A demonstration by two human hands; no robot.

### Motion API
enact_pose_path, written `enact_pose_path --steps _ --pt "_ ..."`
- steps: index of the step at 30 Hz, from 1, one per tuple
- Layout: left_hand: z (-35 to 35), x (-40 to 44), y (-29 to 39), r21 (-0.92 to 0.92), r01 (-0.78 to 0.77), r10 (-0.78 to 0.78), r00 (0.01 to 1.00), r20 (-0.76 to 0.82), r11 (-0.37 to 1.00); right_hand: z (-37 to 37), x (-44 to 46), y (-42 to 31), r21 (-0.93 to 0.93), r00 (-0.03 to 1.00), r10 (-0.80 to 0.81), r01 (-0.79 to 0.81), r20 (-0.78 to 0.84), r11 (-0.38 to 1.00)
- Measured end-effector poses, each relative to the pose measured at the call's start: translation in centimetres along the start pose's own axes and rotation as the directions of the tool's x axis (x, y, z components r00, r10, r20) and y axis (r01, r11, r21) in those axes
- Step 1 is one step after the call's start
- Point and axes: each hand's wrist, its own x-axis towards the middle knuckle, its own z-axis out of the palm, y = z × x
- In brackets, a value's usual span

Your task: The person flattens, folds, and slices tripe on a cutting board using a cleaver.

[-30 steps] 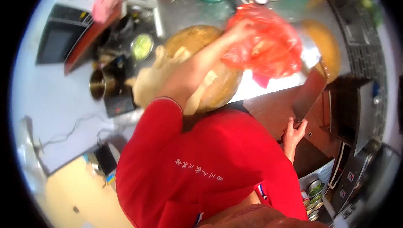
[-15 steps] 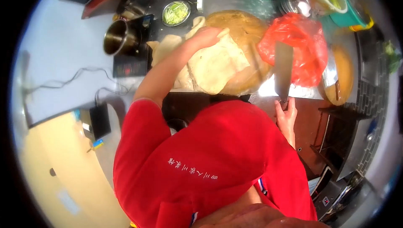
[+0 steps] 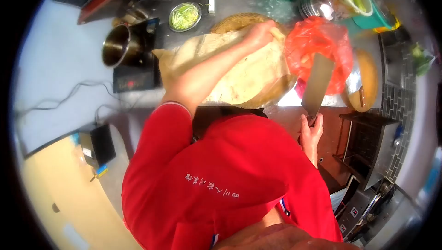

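Red cloth marks the shirt [image 3: 244, 153], and from its left sleeve a bare forearm crosses a pale sheet [image 3: 255, 75]. The left hand [image 3: 259, 37] is closed on the sheet's bunched far edge; the rest spreads nearer and leftward of that grip, over a round board [image 3: 230, 22]. The right hand [image 3: 311, 131] is wrapped round the handle of a cleaver [image 3: 319, 84], its blade pointing forward. Past that grip, and right of the left hand, lies a red bag [image 3: 340, 43].

My judgement is that the sheet could tear at the pinched edge, since one hand alone takes the pull. Its left corner, near the cooker [image 3: 131, 82], could snag if dragged. The thin bag could be slit if the cleaver swings forward; whether the blade touches it, I cannot tell.

White characters on the shirt, nearer than both grips and upside down, seem to read 四川人家川菜馆. Labels [image 3: 354, 212] low to the right of the right hand are too small to read.
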Motion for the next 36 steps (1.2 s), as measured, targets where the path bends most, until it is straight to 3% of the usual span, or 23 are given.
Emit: enact_pose_path --steps 1,2,5,6,9,11,14,17,20,24,27,30,33,36 --pt "1.2 0.2 0.2 -0.007 0.015 -0.015 1.000 0.008 1.000 0.4 0.2 -0.3 -0.020 1.000 0.001 -0.001 0.022 1.000" --pt "2.6 1.4 -2.6 0.216 -0.138 0.134 0.990 0.033 0.967 0.9 0.5 -0.6 -0.039 0.999 0.004 -0.002 0.044 0.999" --pt "2.6 0.2 -3.6 0.288 -0.300 0.269 0.953 0.143 0.910 3.0 2.0 -0.8 -0.064 0.989 -0.095 0.103 0.114 0.993" --pt "0.6 -1.1 -1.7 0.430 -0.373 0.333 0.928 0.170 0.822 3.6 2.3 -1.8 -0.063 0.984 -0.088 0.098 0.153 0.993" --pt "-4.4 -1.7 -2.7 0.436 -0.235 0.171 0.968 0.182 0.868 6.0 3.5 -3.3 -0.052 0.958 -0.106 0.124 0.266 0.991" --pt "-7.4 -3.3 -6.1 0.539 -0.118 0.207 0.973 -0.107 0.834 7.2 4.3 -3.1 -0.055 0.929 -0.160 0.188 0.334 0.981" --pt "-10.7 -6.2 -5.8 0.765 -0.052 -0.019 0.996 0.083 0.642 8.0 4.8 -4.7 -0.076 0.901 -0.186 0.234 0.392 0.969" --pt "-11.5 -7.4 -5.3 0.711 0.059 -0.215 0.968 0.132 0.701 8.1 5.4 -4.2 -0.159 0.910 -0.119 0.196 0.397 0.968" --pt "-13.3 -7.8 -5.6 0.674 0.163 -0.272 0.961 0.059 0.721 8.1 5.6 -4.1 -0.246 0.897 -0.263 0.361 0.355 0.900" --pt "-14.8 -8.0 -3.6 0.682 0.307 -0.409 0.913 -0.013 0.664 8.5 6.2 -4.1 -0.251 0.919 -0.115 0.221 0.377 0.942" --pt "-13.9 -8.4 -6.2 0.692 0.110 -0.071 0.994 -0.085 0.713 8.2 5.5 -7.0 -0.251 0.910 -0.126 0.240 0.396 0.938" --pt "-12.0 -7.8 -3.8 0.795 0.056 0.014 0.997 -0.081 0.604 9.0 5.5 -8.6 -0.214 0.868 -0.237 0.357 0.437 0.909" --pt "-7.9 -7.9 -4.6 0.541 -0.020 -0.005 0.999 0.045 0.841 11.0 7.2 -8.2 -0.259 0.816 -0.280 0.453 0.505 0.853" --pt "-5.8 -9.7 -3.4 0.653 -0.112 0.073 0.994 0.086 0.749 12.9 8.2 -8.1 -0.341 0.803 -0.217 0.457 0.555 0.821"
